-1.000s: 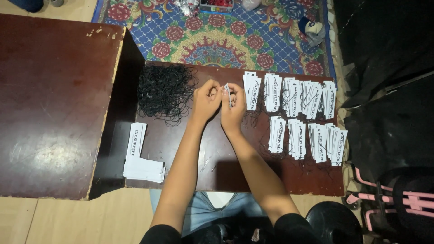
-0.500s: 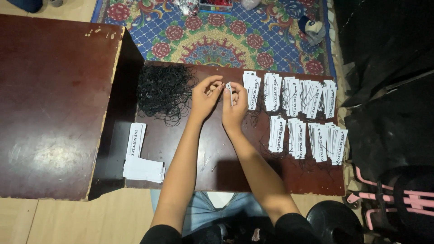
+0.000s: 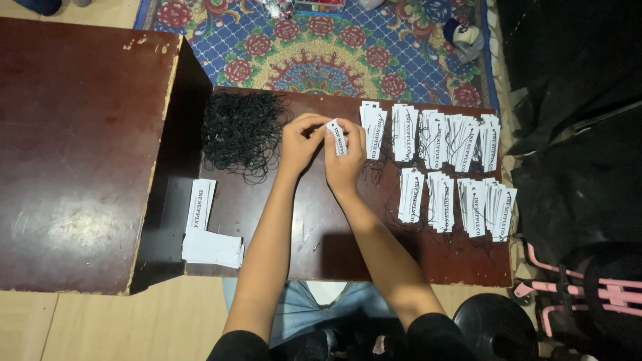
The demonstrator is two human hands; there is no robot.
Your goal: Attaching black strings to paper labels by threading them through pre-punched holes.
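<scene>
My right hand [image 3: 346, 160] pinches a small white paper tag [image 3: 336, 137] upright above the low dark wooden board [image 3: 314, 234]. My left hand [image 3: 301, 140] meets it at the tag's top edge, fingertips closed on the tag; a thin black string may be between them, too fine to tell. Just left of my hands lies a tangled heap of black strings [image 3: 241, 130]. To the right, several piles of strung white tags [image 3: 445, 164] lie in two rows. A stack of plain white tags [image 3: 208, 230] sits at the board's near left corner.
A larger dark red-brown tabletop [image 3: 73, 147] stands higher on the left. A patterned blue and red rug [image 3: 334, 47] lies beyond the board. Black fabric [image 3: 575, 120] and a pink-trimmed bag [image 3: 588, 294] are at the right. A round black object [image 3: 495, 327] sits near my right elbow.
My hands have drawn slightly apart and the tag now stands out more clearly between the fingertips. The piles and strings have not moved.
</scene>
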